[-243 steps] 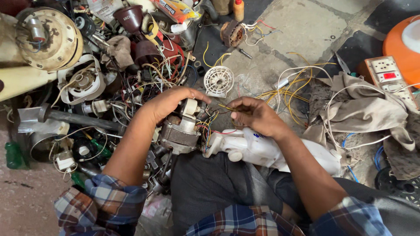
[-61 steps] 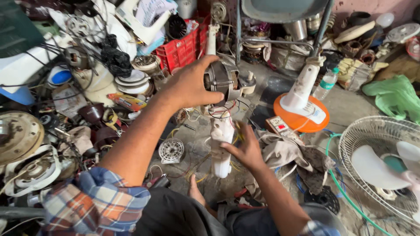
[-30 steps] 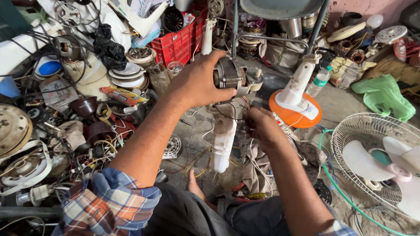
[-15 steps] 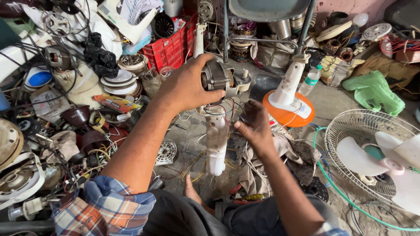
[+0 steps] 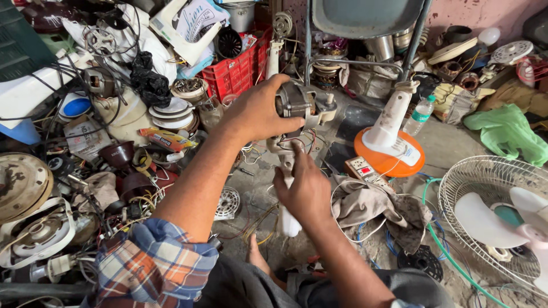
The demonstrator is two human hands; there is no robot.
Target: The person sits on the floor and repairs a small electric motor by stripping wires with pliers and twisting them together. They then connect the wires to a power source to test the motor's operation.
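Plaid sleeve (image 5: 151,265) at bottom left, bare foot (image 5: 258,258) on the concrete between the arms. Right hand (image 5: 306,191) sits mid-frame, fingers wrapped around the white neck (image 5: 289,219) of a fan assembly, index finger pointing up toward the wires (image 5: 297,141) under the motor. Left hand (image 5: 260,109) just above it, clamped on the motor (image 5: 297,104), thumb across the front, holding it up off the floor. Motor tops the white neck; both held upright in the air, centre frame. Right of the hand: grey cloth (image 5: 377,206), power strip (image 5: 365,170), then an orange fan base (image 5: 394,154) with white stem. Fan guard (image 5: 494,214) at far right. Left side: scrap motors and wire. Further back: red crate (image 5: 240,71), plastic bottle (image 5: 420,115), green cloth (image 5: 505,134).
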